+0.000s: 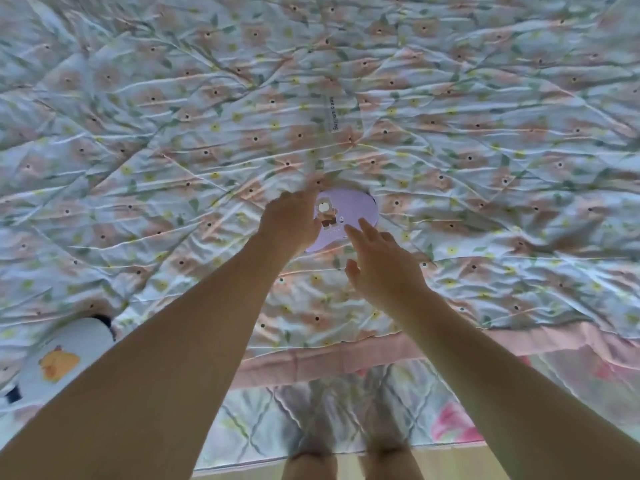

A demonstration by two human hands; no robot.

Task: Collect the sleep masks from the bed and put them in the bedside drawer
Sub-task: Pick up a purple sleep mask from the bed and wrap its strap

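A lilac sleep mask (346, 216) with a bear print lies on the floral quilt (485, 133), partly tucked under a fold. The left hand (291, 223) pinches that fold at the mask's left edge. The right hand (381, 261) hovers just right of the mask, fingers spread, holding nothing. A white sleep mask (65, 358) lies well left of the lilac one.

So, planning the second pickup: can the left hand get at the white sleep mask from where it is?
Probably yes: the white sleep mask lies uncovered beside the left forearm, though the left hand must pull back.

Home bedroom: bed (346, 355) under floral quilt (450, 116).
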